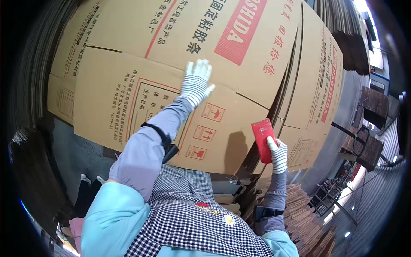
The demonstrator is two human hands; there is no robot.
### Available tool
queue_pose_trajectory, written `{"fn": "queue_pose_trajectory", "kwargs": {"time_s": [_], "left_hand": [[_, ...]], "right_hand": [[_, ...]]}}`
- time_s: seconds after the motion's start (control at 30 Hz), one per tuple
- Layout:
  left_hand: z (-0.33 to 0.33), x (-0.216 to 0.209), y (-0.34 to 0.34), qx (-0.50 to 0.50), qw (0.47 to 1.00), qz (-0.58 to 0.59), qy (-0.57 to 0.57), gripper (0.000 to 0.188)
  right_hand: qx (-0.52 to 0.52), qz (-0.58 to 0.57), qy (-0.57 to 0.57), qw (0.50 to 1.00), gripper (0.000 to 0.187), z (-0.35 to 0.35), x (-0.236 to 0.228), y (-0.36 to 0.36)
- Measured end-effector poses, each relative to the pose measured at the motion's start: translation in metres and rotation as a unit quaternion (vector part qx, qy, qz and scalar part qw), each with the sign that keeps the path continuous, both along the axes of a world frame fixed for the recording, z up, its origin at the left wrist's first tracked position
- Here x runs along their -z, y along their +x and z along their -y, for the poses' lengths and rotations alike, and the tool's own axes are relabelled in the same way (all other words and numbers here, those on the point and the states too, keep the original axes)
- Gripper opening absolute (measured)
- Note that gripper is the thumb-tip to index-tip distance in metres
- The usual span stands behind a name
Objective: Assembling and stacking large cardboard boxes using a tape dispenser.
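A large flat printed cardboard box (244,105) lies in front of me, brown with red and black printing. My left hand (197,83), in a white glove with dark stripes, rests on it with the fingers stretched out. In my right hand (278,156), gloved the same way, is a red rectangular block (262,139). The thumb lies over its face, and I cannot make out its exact kind. It is held up near the box's right edge, beside a dark gap. Past that gap lies a second printed cardboard box (310,107).
Stacks of cardboard stand at the far right (344,34) and along the left (30,98). More cardboard edges (295,210) are piled below my right arm. A person's dark-clad legs (85,195) show at the lower left. A metal rack (329,197) stands at right.
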State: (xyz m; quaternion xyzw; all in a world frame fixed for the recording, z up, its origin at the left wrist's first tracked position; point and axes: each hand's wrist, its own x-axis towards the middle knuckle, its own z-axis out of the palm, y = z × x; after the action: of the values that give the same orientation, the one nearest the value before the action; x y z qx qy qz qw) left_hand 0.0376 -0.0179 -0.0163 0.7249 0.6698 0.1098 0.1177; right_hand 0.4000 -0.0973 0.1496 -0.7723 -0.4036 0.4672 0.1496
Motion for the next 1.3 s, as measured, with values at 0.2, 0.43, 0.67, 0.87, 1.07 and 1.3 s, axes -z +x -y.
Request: {"fn": "queue_pose_trajectory", "kwargs": {"time_s": [0.2, 0.43, 0.67, 0.87, 1.07, 1.3], "left_hand": [[0.042, -0.003, 0.197, 0.350, 0.810, 0.277, -0.382, 0.064], [0.119, -0.100, 0.169, 0.066, 0.329, 0.854, -0.398, 0.065], [0.146, -0.118, 0.127, 0.046, 0.541, 0.791, -0.283, 0.039], [0.182, -0.102, 0.072, -0.069, 0.189, 0.916, -0.347, 0.055], [0.247, -0.055, 0.030, -0.130, 0.788, 0.590, -0.121, 0.027], [0.344, 0.031, -0.167, -0.553, 0.782, 0.227, 0.176, 0.023]], "right_hand": [[0.029, -0.157, 0.108, 0.981, 0.034, 0.066, -0.012, 0.001], [-0.110, -0.140, 0.130, 0.975, 0.033, 0.078, -0.013, 0.029], [-0.316, -0.098, 0.216, 0.919, 0.041, 0.065, -0.014, 0.002], [-0.354, -0.151, 0.148, 0.911, 0.042, 0.072, -0.007, -0.052], [-0.452, -0.095, 0.023, 0.887, 0.057, 0.089, 0.002, -0.129], [-0.608, 0.145, -0.012, 0.781, 0.068, 0.132, 0.061, -0.196]]}}
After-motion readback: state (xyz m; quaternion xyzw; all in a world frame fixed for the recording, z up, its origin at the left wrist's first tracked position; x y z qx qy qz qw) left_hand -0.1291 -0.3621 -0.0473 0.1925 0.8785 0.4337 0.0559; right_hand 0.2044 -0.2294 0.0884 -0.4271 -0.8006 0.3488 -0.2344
